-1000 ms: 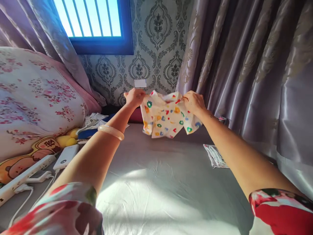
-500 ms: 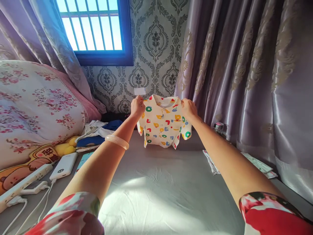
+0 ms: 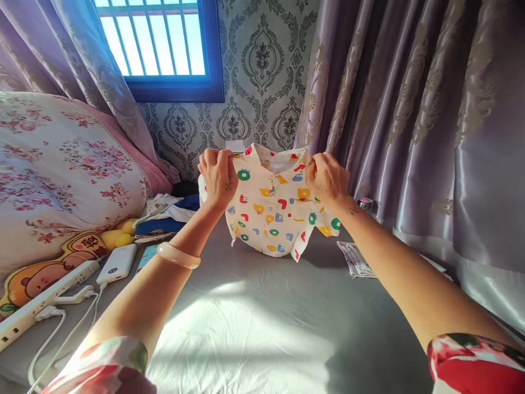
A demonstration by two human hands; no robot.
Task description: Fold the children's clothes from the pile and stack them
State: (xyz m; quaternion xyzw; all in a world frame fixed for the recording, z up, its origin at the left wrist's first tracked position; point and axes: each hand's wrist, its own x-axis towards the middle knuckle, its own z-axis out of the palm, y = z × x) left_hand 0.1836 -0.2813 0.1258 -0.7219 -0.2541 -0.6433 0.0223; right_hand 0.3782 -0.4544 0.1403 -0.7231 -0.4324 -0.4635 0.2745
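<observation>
A small cream shirt [image 3: 273,210] with colourful printed shapes hangs stretched between my hands, its collar at the top and its front facing me. My left hand [image 3: 219,178] is closed on one shoulder of it. The other shoulder is gripped by my right hand [image 3: 328,178]. Both short sleeves hang outside my grip, partly hidden behind the hands. The lower hem hangs close over the grey bed sheet [image 3: 246,328]; whether it touches I cannot tell.
On the left lie a power strip [image 3: 49,303], a white power bank [image 3: 117,262], a phone [image 3: 146,256] and folded clothes [image 3: 164,221] beside a floral quilt [image 3: 74,169]. A folded patterned cloth [image 3: 353,260] lies at right, with a small jar [image 3: 364,204] near the curtain [image 3: 410,137].
The shirt was swinging up and blurred at first, then hung down flat. Now it is nearer to me and looks larger. Both hands have kept hold of the shoulders and moved slightly apart.
</observation>
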